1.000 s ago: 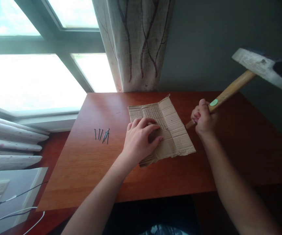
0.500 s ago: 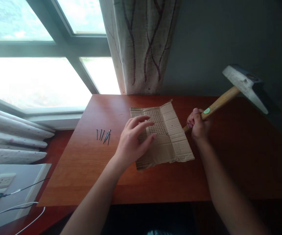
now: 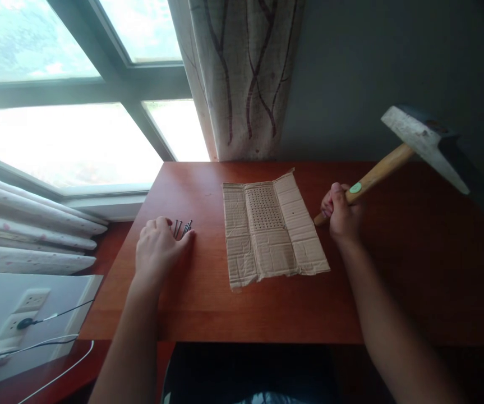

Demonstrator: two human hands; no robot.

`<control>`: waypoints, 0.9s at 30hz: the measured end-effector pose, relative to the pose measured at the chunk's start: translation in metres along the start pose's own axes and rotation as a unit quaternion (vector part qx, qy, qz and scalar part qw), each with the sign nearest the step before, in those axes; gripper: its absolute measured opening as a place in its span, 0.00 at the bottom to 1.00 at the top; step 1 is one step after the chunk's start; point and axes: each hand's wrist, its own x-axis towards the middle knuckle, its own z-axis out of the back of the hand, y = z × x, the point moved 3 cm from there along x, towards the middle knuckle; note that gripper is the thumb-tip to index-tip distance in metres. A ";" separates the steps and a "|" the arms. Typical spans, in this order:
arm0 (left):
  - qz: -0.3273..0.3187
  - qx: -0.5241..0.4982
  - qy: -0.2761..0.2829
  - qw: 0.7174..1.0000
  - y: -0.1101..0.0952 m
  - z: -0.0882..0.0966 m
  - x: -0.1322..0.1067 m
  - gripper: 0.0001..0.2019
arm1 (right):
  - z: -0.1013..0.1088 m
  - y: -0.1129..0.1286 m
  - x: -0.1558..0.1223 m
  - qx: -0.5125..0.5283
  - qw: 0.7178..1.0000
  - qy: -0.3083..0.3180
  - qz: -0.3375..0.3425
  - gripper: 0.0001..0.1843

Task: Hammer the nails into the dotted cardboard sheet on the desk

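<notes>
My right hand point(image 3: 342, 212) is wrapped round the wooden handle of a hammer point(image 3: 380, 174), whose steel head is raised at the upper right. On the table at the left, my left hand point(image 3: 158, 245) reaches round several nails point(image 3: 185, 228), its thumb and fingers apart on either side of them. It partly hides the nails, and whether it touches one I cannot tell. Between the two hands lies a creased sheet of cardboard point(image 3: 275, 252) with a grid of small holes in its upper middle panel.
The reddish wooden table point(image 3: 267, 320) meets a dark wall at the back. A window point(image 3: 69, 140) and a patterned curtain point(image 3: 245, 73) stand behind its left side. Sockets with a plug point(image 3: 25, 323) and cables are at the lower left.
My left hand has moved left from above the cardboard to the nails, uncovering the grid of holes. My right hand still holds the hammer raised in nearly the same place.
</notes>
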 end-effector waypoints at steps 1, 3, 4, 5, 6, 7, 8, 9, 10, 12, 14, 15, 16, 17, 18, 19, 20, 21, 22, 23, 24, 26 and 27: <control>-0.001 0.007 -0.001 1.000 -0.003 -0.001 -0.001 0.27 | 0.000 0.000 -0.001 -0.003 1.000 0.001 0.001 0.28; -0.010 0.008 -0.005 1.000 -0.007 -0.002 -0.002 0.20 | 0.000 -0.001 -0.001 -0.013 1.000 -0.002 0.005 0.28; -0.018 0.005 -0.007 1.000 -0.009 -0.002 -0.003 0.16 | 0.000 -0.001 -0.002 -0.018 1.000 -0.004 0.007 0.28; -0.026 0.000 -0.009 1.000 -0.010 -0.003 -0.003 0.14 | 0.000 -0.002 -0.002 -0.024 1.000 -0.007 0.006 0.28; -0.034 -0.005 -0.012 0.999 -0.011 -0.003 -0.003 0.11 | 0.000 -0.003 -0.002 -0.028 1.000 -0.009 0.003 0.28; -0.042 -0.009 -0.016 0.999 -0.013 -0.004 -0.004 0.10 | 0.000 -0.004 -0.002 -0.031 0.999 -0.010 0.000 0.28; -0.049 -0.012 -0.018 0.999 -0.014 -0.004 -0.005 0.08 | 0.000 -0.004 -0.002 -0.031 0.999 -0.010 -0.003 0.28; -0.056 -0.015 -0.021 0.998 -0.015 -0.004 -0.005 0.07 | 0.000 -0.004 -0.002 -0.030 0.999 -0.009 -0.004 0.28; -0.061 -0.017 -0.022 0.998 -0.016 -0.005 -0.006 0.07 | 0.000 -0.004 -0.002 -0.030 1.000 -0.007 -0.004 0.28; -0.069 -0.020 -0.021 0.997 -0.019 -0.005 -0.007 0.06 | 0.000 -0.003 -0.003 -0.031 1.000 -0.004 -0.002 0.28; -0.073 -0.024 -0.019 0.997 -0.023 -0.004 -0.008 0.05 | -0.001 -0.003 -0.003 -0.032 0.999 -0.002 -0.003 0.28; -0.076 -0.025 -0.018 0.997 -0.024 -0.004 -0.009 0.05 | -0.001 -0.002 -0.003 -0.033 0.999 -0.002 -0.003 0.28; -0.080 -0.025 -0.018 0.996 -0.026 -0.004 -0.009 0.05 | -0.001 -0.002 -0.003 -0.034 0.999 -0.003 -0.004 0.28; -0.084 -0.025 -0.018 0.996 -0.028 -0.004 -0.010 0.05 | -0.001 -0.002 -0.003 -0.034 0.999 -0.004 -0.005 0.28; -0.090 -0.025 -0.020 0.995 -0.029 -0.005 -0.010 0.05 | -0.001 -0.003 -0.003 -0.035 0.999 -0.006 -0.007 0.28; -0.097 -0.025 -0.021 0.995 -0.031 -0.006 -0.011 0.05 | -0.001 -0.003 -0.003 -0.036 0.999 -0.008 -0.009 0.28; -0.104 -0.027 -0.023 0.994 -0.034 -0.007 -0.012 0.04 | -0.001 -0.003 -0.003 -0.035 0.999 -0.010 -0.012 0.28; -0.111 -0.028 -0.024 0.993 -0.036 -0.008 -0.012 0.04 | -0.001 -0.003 -0.003 -0.034 0.999 -0.011 -0.015 0.28; -0.116 -0.031 -0.024 0.992 -0.038 -0.009 -0.013 0.04 | -0.002 -0.004 -0.003 -0.033 0.999 -0.012 -0.016 0.28; -0.121 -0.034 -0.024 0.992 -0.041 -0.010 -0.013 0.04 | -0.002 -0.003 -0.003 -0.033 0.999 -0.013 -0.017 0.28; -0.124 -0.038 -0.024 0.991 -0.043 -0.011 -0.014 0.04 | -0.002 -0.003 -0.003 -0.034 0.999 -0.013 -0.017 0.28; -0.127 -0.045 -0.025 0.991 -0.047 -0.011 -0.015 0.04 | -0.003 -0.002 -0.004 -0.040 0.999 -0.013 -0.017 0.28; -0.127 -0.049 -0.025 0.990 -0.049 -0.011 -0.016 0.05 | -0.003 -0.001 -0.004 -0.043 0.999 -0.012 -0.018 0.29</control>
